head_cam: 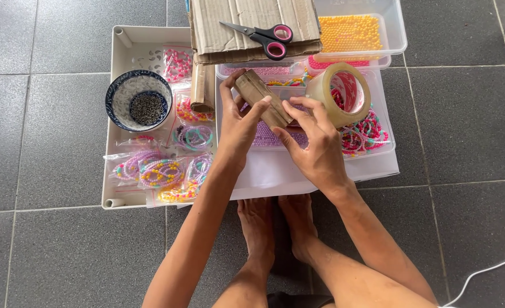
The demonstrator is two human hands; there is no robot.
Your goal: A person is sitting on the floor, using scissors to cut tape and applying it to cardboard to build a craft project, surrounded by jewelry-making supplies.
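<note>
Above the clear plastic bead boxes [378,122] on the grey tiled floor [53,171], left hand [238,128] and right hand [315,145] each close their grip on a small folded brown cardboard piece [261,98], beside a clear tape roll [343,91].
</note>
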